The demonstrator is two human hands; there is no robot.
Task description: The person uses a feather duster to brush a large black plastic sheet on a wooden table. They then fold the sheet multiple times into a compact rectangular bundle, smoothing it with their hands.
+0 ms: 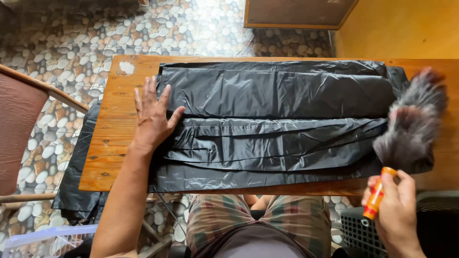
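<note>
In the middle of the frame, one big black plastic bag (277,119) lies flat on one wooden table (114,143). The left hand (153,114) is open, fingers spread, pressing on the bag's left edge. At the lower right, the right hand (394,215) grips one orange handle of a fluffy grey duster (412,126), which is over the bag's right end.

Duster head (412,125) motion-blurred, its orange handle (374,198) partly hidden inside right hand (394,215), chair (21,129) cut off left
</note>
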